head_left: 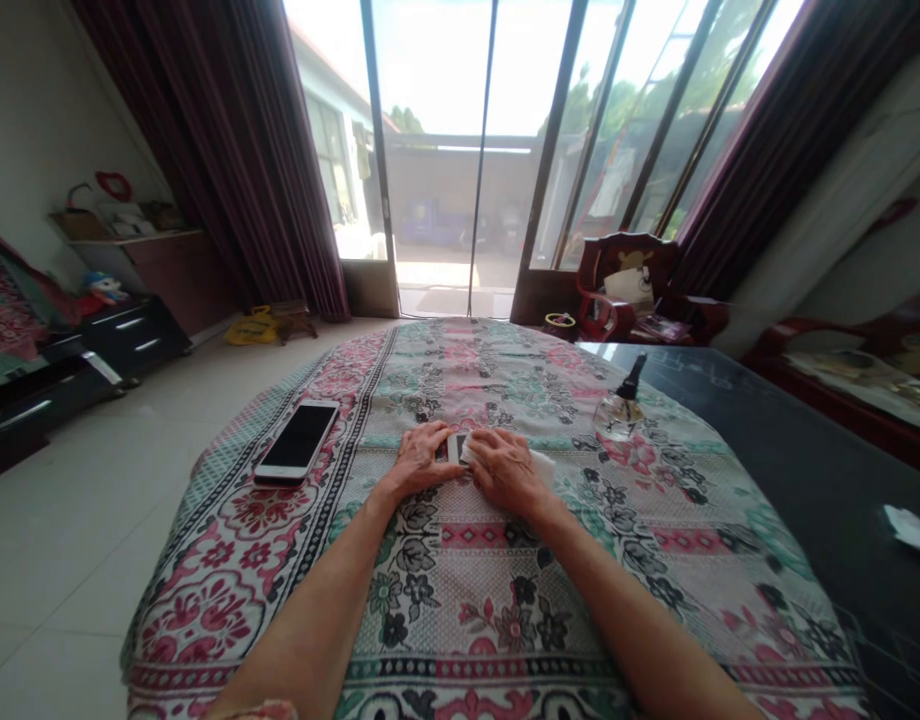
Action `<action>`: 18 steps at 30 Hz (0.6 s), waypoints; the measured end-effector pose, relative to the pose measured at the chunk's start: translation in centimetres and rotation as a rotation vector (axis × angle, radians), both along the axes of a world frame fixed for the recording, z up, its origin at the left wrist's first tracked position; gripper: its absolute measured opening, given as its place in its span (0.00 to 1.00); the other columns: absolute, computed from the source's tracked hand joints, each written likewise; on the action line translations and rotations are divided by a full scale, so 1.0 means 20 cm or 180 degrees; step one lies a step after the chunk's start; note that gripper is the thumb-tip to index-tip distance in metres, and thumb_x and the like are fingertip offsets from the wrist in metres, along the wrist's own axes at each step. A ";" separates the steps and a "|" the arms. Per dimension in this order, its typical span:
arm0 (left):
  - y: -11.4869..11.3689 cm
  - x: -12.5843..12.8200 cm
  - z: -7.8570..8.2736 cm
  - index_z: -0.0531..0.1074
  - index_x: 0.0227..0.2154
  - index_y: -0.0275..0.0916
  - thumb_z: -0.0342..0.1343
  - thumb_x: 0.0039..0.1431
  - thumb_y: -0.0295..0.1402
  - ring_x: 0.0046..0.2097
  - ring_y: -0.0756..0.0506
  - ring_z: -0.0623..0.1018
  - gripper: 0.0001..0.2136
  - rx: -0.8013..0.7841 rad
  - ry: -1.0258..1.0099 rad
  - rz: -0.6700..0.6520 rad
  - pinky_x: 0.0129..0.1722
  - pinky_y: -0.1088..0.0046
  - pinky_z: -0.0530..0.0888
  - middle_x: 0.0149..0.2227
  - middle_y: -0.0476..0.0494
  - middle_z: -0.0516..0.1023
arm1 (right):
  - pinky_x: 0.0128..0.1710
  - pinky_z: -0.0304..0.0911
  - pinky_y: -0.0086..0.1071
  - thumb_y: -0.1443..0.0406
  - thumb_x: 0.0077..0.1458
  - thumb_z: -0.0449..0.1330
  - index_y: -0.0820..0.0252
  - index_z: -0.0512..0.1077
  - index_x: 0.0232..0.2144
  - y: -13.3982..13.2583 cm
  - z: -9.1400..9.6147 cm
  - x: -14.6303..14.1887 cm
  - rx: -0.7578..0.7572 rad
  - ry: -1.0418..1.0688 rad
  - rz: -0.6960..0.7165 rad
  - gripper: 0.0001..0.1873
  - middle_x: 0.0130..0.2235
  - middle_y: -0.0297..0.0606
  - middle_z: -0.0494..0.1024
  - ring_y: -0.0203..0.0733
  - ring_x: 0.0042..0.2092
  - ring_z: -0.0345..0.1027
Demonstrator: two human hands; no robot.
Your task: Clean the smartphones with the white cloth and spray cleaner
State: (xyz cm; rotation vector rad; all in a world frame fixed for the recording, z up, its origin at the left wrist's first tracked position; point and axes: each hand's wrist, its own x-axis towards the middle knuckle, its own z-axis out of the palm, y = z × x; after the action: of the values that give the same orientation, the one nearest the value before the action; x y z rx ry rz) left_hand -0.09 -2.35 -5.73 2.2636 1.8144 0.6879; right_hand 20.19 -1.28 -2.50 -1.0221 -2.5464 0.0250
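Near the middle of the patterned tablecloth [467, 590], my two hands meet over a small flat white-edged piece with a dark centre [457, 450]; its exact kind is unclear. My left hand [422, 458] grips its left side, thumb at the near edge and fingers at the far edge. My right hand [506, 470] is closed over a crumpled white tissue [542, 466] and presses it onto the right side of the piece. Part of the tissue sticks out beyond the right hand. The fingers cover much of the small piece.
A white smartphone [297, 442] lies left of my hands. To the right stands a glass bottle with a black dropper top [622, 405]. A dark table [782, 430] adjoins on the right, with a white tissue on it. Wooden chairs [625, 280] stand behind.
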 end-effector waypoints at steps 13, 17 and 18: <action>0.00 0.00 0.01 0.66 0.54 0.42 0.62 0.48 0.49 0.60 0.37 0.64 0.32 -0.0077 0.0008 -0.0010 0.59 0.58 0.59 0.59 0.41 0.66 | 0.53 0.59 0.42 0.69 0.61 0.50 0.56 0.74 0.43 0.06 -0.08 0.21 -0.0002 0.0475 0.0496 0.14 0.47 0.39 0.76 0.44 0.49 0.65; 0.00 -0.03 0.02 0.65 0.56 0.43 0.61 0.49 0.48 0.60 0.36 0.63 0.31 -0.0176 0.0030 -0.0176 0.59 0.59 0.59 0.60 0.42 0.64 | 0.51 0.61 0.42 0.70 0.60 0.50 0.57 0.74 0.42 0.11 -0.07 0.18 -0.0005 0.0545 0.0543 0.14 0.46 0.41 0.76 0.44 0.48 0.66; 0.00 -0.04 0.03 0.65 0.56 0.43 0.61 0.49 0.47 0.61 0.37 0.63 0.31 -0.0221 0.0032 -0.0249 0.60 0.59 0.59 0.61 0.42 0.64 | 0.51 0.62 0.42 0.70 0.60 0.50 0.57 0.74 0.42 0.13 -0.06 0.16 -0.0006 0.0526 0.0539 0.14 0.46 0.41 0.76 0.44 0.48 0.66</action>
State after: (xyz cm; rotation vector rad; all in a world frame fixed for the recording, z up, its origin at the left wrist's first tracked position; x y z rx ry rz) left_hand -0.92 -2.27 -5.21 2.2834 1.7161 0.5921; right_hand 23.42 1.24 -3.76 -0.7688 -2.4736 0.1522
